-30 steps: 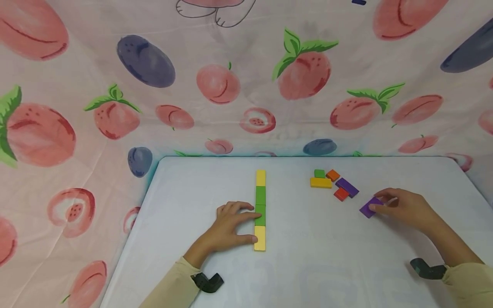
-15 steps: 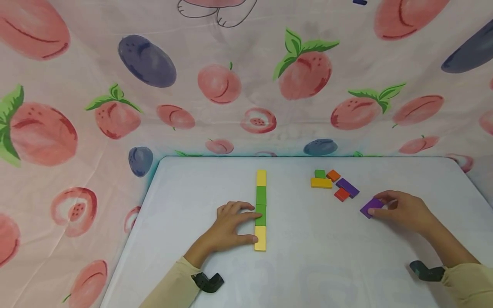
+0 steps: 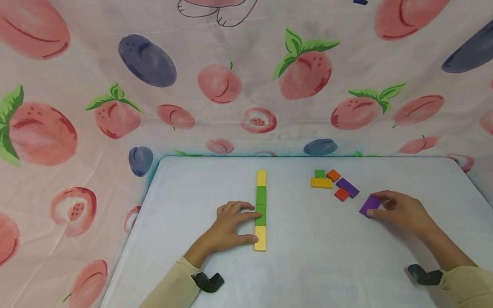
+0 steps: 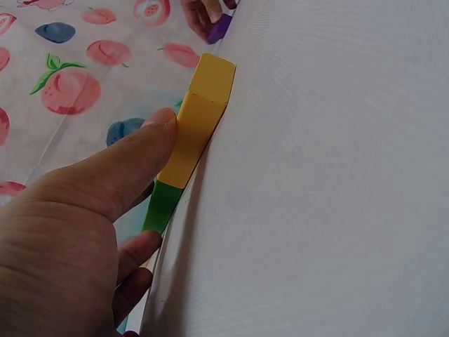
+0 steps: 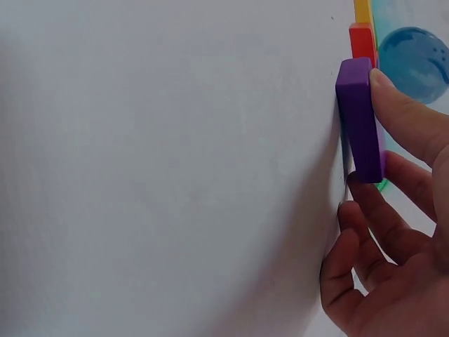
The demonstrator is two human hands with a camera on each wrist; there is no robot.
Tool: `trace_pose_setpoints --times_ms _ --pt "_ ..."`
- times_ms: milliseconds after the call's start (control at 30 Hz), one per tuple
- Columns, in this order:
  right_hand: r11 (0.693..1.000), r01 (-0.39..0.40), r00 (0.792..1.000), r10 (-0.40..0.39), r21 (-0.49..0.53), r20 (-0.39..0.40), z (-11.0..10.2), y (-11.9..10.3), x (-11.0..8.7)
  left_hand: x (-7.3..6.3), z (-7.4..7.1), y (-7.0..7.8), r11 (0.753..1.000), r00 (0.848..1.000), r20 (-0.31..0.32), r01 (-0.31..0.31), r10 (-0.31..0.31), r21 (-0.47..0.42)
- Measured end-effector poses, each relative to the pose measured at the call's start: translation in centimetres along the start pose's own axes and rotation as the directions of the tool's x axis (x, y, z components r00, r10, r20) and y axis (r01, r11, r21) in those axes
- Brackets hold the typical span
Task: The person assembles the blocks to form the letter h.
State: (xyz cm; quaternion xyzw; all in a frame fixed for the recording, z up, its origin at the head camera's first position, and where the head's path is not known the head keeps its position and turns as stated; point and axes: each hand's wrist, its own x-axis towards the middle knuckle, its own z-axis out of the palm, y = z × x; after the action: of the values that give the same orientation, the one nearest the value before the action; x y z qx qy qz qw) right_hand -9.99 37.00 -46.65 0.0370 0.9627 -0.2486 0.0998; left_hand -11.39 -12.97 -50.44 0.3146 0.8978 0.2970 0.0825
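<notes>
Four-sided yellow and green wooden blocks form a straight row on the white table. My left hand (image 3: 227, 229) lies along its left side, fingers spread. Its index fingertip rests on the nearer green block (image 3: 260, 209), and the thumb touches the side of the nearest yellow block (image 3: 260, 239). In the left wrist view that thumb presses flat against the yellow block (image 4: 193, 137). At the right, my right hand (image 3: 404, 214) pinches a purple block (image 3: 369, 206) between thumb and fingers. The right wrist view has the purple block (image 5: 360, 119) held near the tabletop.
Back right of centre lie loose blocks: a green one (image 3: 320, 173), a long yellow one (image 3: 321, 183), an orange one (image 3: 333, 175), a second purple one (image 3: 348, 188) and a red one (image 3: 342, 194). Behind the table (image 3: 308, 265) hangs a fruit-patterned cloth (image 3: 173, 137).
The purple block in my right hand has turned slightly, and the right hand has shifted a little leftward. My left hand stays in place on the row.
</notes>
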Motion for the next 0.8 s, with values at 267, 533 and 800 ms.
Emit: trace_pose_setpoints --times_ms 267,533,800 --pt "0.999 0.031 0.999 -0.031 0.026 -0.022 0.3 -1.0 -0.3 0.0 0.0 0.1 1.000 1.000 -0.005 0.003 -0.004 -0.007" --pt "0.994 0.025 1.000 -0.024 0.105 -0.010 0.4 -1.5 -0.4 0.1 0.1 0.0 1.000 1.000 -0.007 0.006 -0.006 0.003" --pt "0.967 -0.032 0.996 0.009 0.253 0.093 0.6 -2.1 -0.5 0.0 0.0 0.0 1.000 1.000 -0.003 0.008 -0.008 0.002"
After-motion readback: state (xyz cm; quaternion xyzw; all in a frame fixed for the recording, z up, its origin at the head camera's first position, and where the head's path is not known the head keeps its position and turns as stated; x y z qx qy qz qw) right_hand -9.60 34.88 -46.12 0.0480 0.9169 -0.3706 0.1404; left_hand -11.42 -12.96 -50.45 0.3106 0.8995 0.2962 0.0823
